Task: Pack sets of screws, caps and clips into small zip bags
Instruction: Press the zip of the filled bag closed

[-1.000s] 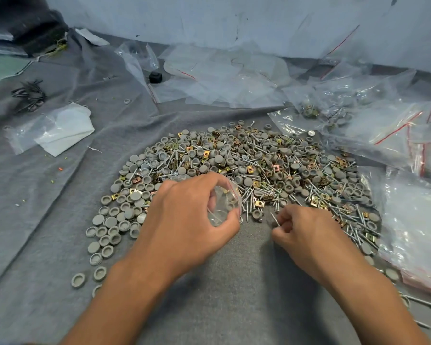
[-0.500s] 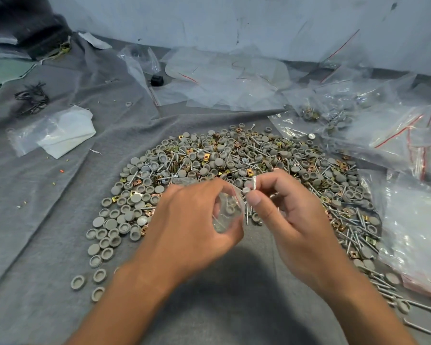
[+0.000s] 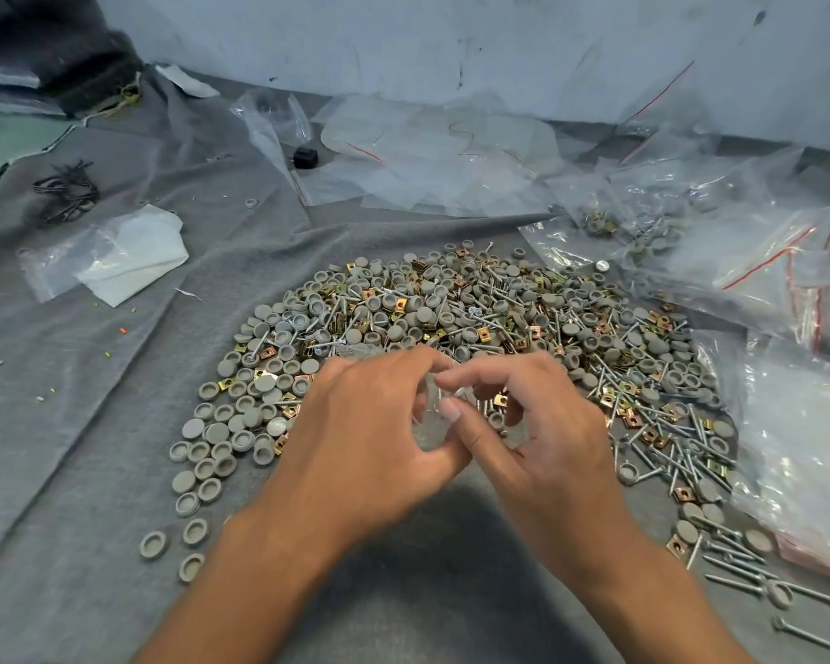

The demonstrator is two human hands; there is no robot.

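Observation:
A wide heap (image 3: 475, 318) of grey round caps, silver screws and brass clips lies on the grey cloth (image 3: 92, 424). Just in front of it my left hand (image 3: 370, 438) grips a small clear zip bag (image 3: 432, 419), fingers curled round it. My right hand (image 3: 542, 433) meets it from the right, thumb and forefinger pinching at the bag's mouth. What the right fingers carry is hidden. Loose grey caps (image 3: 202, 472) trail off to the left of my hands, loose screws (image 3: 739, 563) to the right.
Filled and empty zip bags (image 3: 758, 251) with red seal strips pile up at the right and back. A folded white sheet in plastic (image 3: 125, 256) lies at the left, black wire ties (image 3: 65, 189) beyond it, a small black block (image 3: 305, 157) near the wall.
My right hand picked a screw from the heap, lifted it and came left to the bag. Both hands now meet at the bag's mouth.

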